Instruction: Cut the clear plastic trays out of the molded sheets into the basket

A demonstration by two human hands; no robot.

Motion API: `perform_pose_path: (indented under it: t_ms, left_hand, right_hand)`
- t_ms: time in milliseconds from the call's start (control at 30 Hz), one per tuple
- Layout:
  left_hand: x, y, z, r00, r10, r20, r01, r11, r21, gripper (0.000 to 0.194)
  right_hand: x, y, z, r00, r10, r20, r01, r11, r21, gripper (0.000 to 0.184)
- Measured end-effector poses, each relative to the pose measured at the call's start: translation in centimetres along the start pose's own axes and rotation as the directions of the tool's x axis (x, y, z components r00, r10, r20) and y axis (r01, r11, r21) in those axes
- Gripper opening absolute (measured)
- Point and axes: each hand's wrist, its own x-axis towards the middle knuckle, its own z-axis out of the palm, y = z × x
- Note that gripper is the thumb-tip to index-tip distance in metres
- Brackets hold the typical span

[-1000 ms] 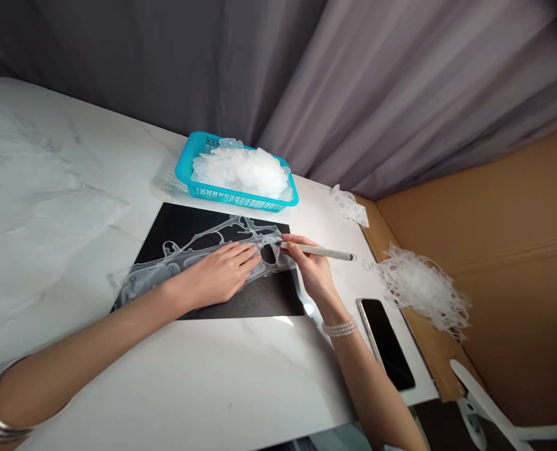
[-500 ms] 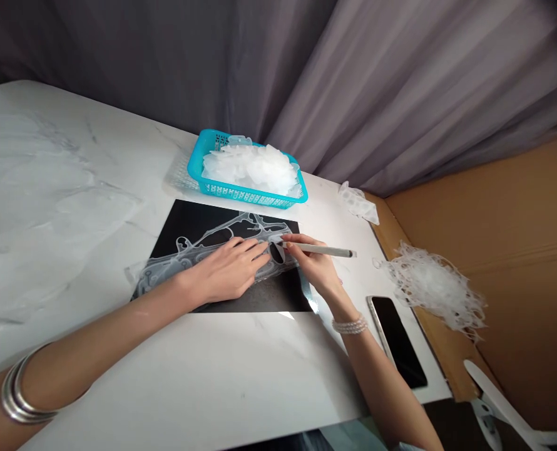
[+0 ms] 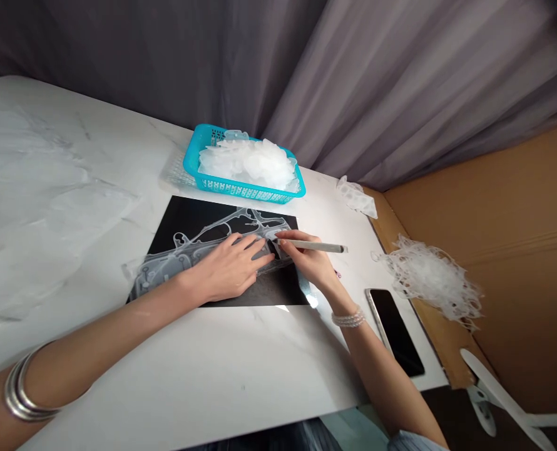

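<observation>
My left hand [image 3: 226, 266] lies flat with its fingers spread on a clear plastic sheet [image 3: 166, 270] full of cut-out shapes. The sheet rests on a black mat [image 3: 278, 289] on the table. In my right hand [image 3: 310, 260] is a slim pen-shaped tool [image 3: 323, 247] with a pale barrel and a dark rear end, pinched like a pen. Its working tip points left, at the sheet's right part, close to my left fingertips. Whether the tip is a blade or a nib is too small to tell.
Behind the mat stands a blue plastic basket [image 3: 250, 190] heaped with translucent pieces [image 3: 260, 161]. Large clear sheets [image 3: 39, 213] cover the table's left side. At the right are a phone [image 3: 397, 332], a tangle of plastic offcuts [image 3: 435, 275], a small plastic piece [image 3: 357, 199] and cardboard [image 3: 504, 232].
My right hand and the tool have shifted slightly left. My left fingers have spread a little toward the tool tip. The whole view has moved slightly.
</observation>
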Motion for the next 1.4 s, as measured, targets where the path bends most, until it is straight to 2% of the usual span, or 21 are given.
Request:
perform_pose_path:
  t_ms: [100, 200, 333, 467, 633, 833, 967, 1100, 1267, 1400]
  left_hand:
    - [0.1, 0.1, 0.0, 1.000, -0.005, 0.006, 0.005, 1.000, 0.018, 0.045]
    - [0.0, 0.2, 0.2, 1.000, -0.001, 0.008, 0.001, 1.000, 0.029, 0.047]
    - [-0.3, 0.3, 0.3, 1.000, 0.015, 0.014, -0.016, 0.999, 0.036, 0.047]
    - [-1.0, 0.4, 0.3, 1.000, -0.006, 0.030, 0.005, 0.999, 0.032, 0.045]
    - [-1.7, 0.5, 0.9, 0.999, -0.053, 0.009, 0.053, 0.999, -0.002, 0.045]
    - [-2.7, 0.3, 0.9, 0.997, -0.077, -0.015, 0.076, 0.996, -0.045, 0.046]
    - [-5.0, -1.1, 0.2, 0.995, -0.100, -0.001, 0.100, 0.991, -0.084, 0.054]
    - [-7.4, -2.4, -0.1, 0.997, -0.065, 0.031, 0.068, 0.994, -0.088, 0.052]
    - [-8.0, -2.4, 0.2, 0.998, -0.051, -0.022, 0.048, 0.991, -0.121, 0.047]
    - [-8.1, -1.8, 0.5, 0.997, -0.037, -0.061, 0.034, 0.998, -0.061, 0.044]
  right_hand:
    - [-0.2, -0.6, -0.1, 1.000, 0.008, 0.017, -0.008, 1.000, -0.008, 0.031]
    - [-0.8, -1.3, -0.6, 0.998, 0.067, 0.013, -0.068, 0.994, 0.087, 0.049]
    - [-1.8, -1.6, -2.2, 0.979, 0.170, -0.112, -0.150, 0.974, 0.169, 0.078]
    - [-2.2, -1.2, -3.8, 0.967, 0.172, -0.190, -0.132, 0.969, 0.209, 0.087]
    - [-2.1, -0.9, -3.9, 0.969, 0.137, -0.207, -0.079, 0.961, 0.266, 0.077]
    - [-2.4, -1.0, -3.3, 0.968, 0.155, -0.199, -0.115, 0.973, 0.202, 0.040]
    - [-3.0, -0.8, -2.0, 0.974, 0.088, -0.208, -0.047, 0.979, 0.196, 0.034]
    - [-3.5, -2.2, 1.1, 0.986, 0.061, -0.157, -0.039, 0.989, 0.141, 0.025]
    - [-3.8, -4.8, 5.5, 0.999, 0.002, -0.035, 0.000, 0.999, 0.041, 0.025]
    - [-3.9, -5.5, 7.2, 0.998, -0.026, -0.063, 0.022, 0.997, -0.072, 0.026]
